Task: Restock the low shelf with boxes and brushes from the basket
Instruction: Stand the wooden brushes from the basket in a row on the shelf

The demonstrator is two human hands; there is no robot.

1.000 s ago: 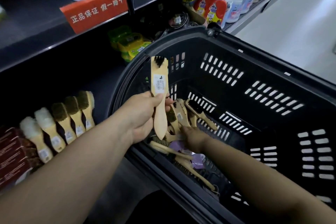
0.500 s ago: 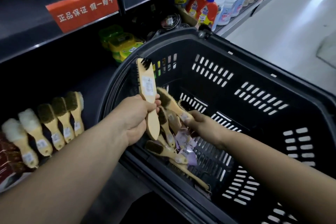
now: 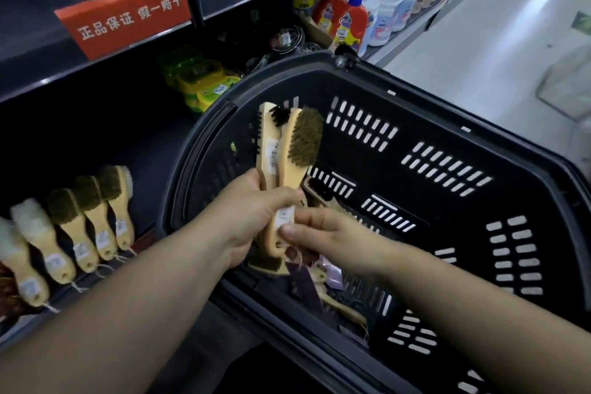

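My left hand (image 3: 252, 217) grips two wooden brushes upright over the black basket (image 3: 415, 105): a black-bristled brush (image 3: 267, 144) and, beside it, a brown-bristled brush (image 3: 303, 144). My right hand (image 3: 323, 233) pinches the lower handle of the brown-bristled brush by its label. More wooden brushes (image 3: 339, 304) and purple tags lie on the basket floor under my hands. On the low shelf (image 3: 153, 144) at the left stands a row of shelved brushes (image 3: 80, 227), handles toward me.
Yellow-green packs (image 3: 201, 80) sit further back on the low shelf, with red and white bottles (image 3: 351, 19) beyond. An orange sign (image 3: 124, 16) hangs on the upper shelf edge. Dark red boxes (image 3: 9, 291) show at the far left. Pale aisle floor (image 3: 495, 51) lies to the right.
My right hand lifted a brown-bristled brush out of the basket and brought it up beside the black-bristled brush; my left hand now grips both.
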